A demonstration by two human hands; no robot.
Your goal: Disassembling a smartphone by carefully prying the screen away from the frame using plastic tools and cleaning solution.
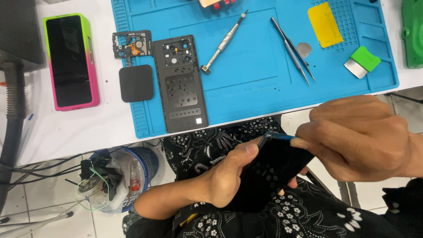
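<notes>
I hold a dark smartphone [271,169] over my lap, below the table's edge. My left hand [229,174] cups it from underneath, thumb on its left edge. My right hand [359,136] pinches the phone's upper right corner, where a thin blue rim shows. On the blue work mat [260,83] lie a black phone back frame [181,83], a small black camera bracket [132,44], a silver screwdriver [222,43] and metal tweezers [293,50].
A pink and green phone-shaped device [70,61] lies on the white table at left, beside a square black pad [136,83]. A yellow pry card [324,24], a green-handled scraper [362,61] and a green object [412,33] sit at right. A waste bin [116,178] stands on the floor.
</notes>
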